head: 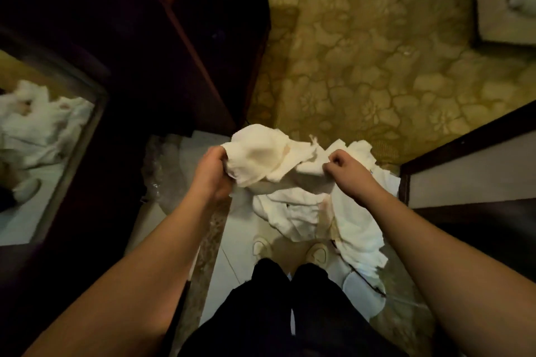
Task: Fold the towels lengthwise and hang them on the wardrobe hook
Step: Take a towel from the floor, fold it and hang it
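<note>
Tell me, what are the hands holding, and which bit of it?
Both hands hold one white towel. The left hand grips a bunched end. The right hand pinches the other end along its top edge. The rest hangs crumpled between and below them.

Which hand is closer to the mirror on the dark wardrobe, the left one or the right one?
Left. The left hand grips the white towel at its end on the side of the mirror. The right hand pinches the towel's other end, farther from the mirror.

Both arms outstretched, left hand (213, 172) clenched, right hand (345, 166) pinching, fingers curled
</note>
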The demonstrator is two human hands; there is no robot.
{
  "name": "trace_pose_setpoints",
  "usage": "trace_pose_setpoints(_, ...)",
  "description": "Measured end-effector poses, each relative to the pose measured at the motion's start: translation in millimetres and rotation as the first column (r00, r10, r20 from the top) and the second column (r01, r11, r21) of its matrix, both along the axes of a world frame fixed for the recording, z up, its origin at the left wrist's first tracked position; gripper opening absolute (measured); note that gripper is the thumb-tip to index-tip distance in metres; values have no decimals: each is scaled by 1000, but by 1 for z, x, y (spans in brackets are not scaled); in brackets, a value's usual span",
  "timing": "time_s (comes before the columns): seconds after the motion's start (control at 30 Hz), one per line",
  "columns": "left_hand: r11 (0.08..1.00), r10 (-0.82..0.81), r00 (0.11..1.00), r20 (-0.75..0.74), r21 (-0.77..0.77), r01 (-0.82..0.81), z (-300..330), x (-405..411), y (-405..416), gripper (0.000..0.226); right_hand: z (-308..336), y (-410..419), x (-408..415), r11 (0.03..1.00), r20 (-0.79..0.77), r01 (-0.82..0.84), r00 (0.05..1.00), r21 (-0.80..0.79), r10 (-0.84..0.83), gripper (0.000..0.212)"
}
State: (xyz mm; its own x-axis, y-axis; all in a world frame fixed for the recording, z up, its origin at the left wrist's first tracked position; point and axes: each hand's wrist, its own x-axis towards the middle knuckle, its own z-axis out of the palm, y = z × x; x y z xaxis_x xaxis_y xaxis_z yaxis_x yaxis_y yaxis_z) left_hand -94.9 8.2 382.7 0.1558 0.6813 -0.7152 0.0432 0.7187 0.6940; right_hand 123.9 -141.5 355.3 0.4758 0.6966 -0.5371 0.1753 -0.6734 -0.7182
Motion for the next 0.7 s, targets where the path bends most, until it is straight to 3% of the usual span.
trace_pose_setpoints(0.07, 999, 5, 1000, -2, 34, -5, 33, 1, -3, 19, 15, 3, -1, 999, 50, -29, 998, 17, 28, 15)
trace_pose_setpoints(0.13, 983, -28, 998, -62, 179, 39, 61, -5, -5, 11, 32, 3, -3, 997, 88, -60, 994, 37, 56, 15)
trace_pose_setpoints(0.23, 910, -123, 973, -196, 370, 189, 101, -20, -9, 8, 54, 1, -6, 990, 149, -136, 980, 37, 130, 16)
trace_pose_setpoints(0.33, 845, -178, 943, -281, 449, 293, 141, -32, -23, 9, 78, 0, -14, 959, 220, -283, 936, 3, 275, 16)
trace_pose_setpoints(0.43, 777, -191, 916, -352, 516, 361, 175, -40, -41, 18, 120, 2, -39, 911, 195, -359, 927, 204, 321, 15)
trace_pose_setpoints(0.5, 729, -186, 908, -376, 566, 384, 193, -45, -54, 25, 155, -1, -66, 841, 150, -380, 925, 385, 349, 29)
trace_pose_setpoints(0.6, 686, -204, 896, -394, 595, 418, 213, -54, -73, 32, 198, -9, -107, 764, 133, -424, 900, 487, 415, 63)
trace_pose_setpoints(0.7, 677, -218, 903, -369, 609, 412, 224, -73, -95, 28, 219, -23, -145, 736, 224, -424, 905, 528, 361, 67)
